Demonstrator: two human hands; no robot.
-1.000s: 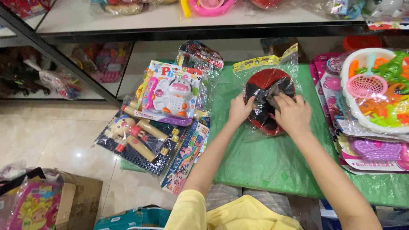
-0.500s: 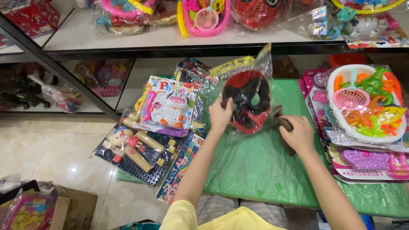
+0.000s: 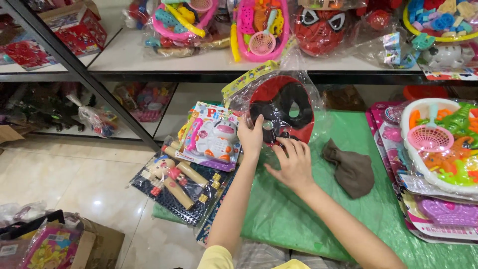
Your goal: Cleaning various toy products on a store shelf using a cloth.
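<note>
- Holding a bagged red-and-black mask [image 3: 282, 107] upright near the far edge of the green tabletop [image 3: 298, 219], the person works it with both hands in the single head view.
- Left hand [image 3: 250, 137]: fingers closed on the bag's lower left edge, thumb to the front, pinching the clear plastic and propping the mask so its face tilts toward the camera.
- Right hand [image 3: 295, 164]: fingers spread and slightly curled, tips touching the lower part of the bag just under the mask; it grips nothing that I can make out.
- The bag's yellow header card [image 3: 249, 79] sticks up at the top left, against the shelf [image 3: 239, 67] behind.
- A crumpled brown cloth [image 3: 351, 169] lies on the tabletop just right of the right hand, apart from it.
- Flat packs of toys lie off the left edge, a white toy phone set [image 3: 211, 137] uppermost over a pack of block pieces [image 3: 174, 184]; a tray set of bright plastic toys [image 3: 440, 144] sits at the right edge.
- Judged from this, the step in hand is handling or wiping down the wrapped mask while it is stood up; the next move would call for a steady left pinch so the slippery bag does not slide, and care not to knock the phone set beside it.
</note>
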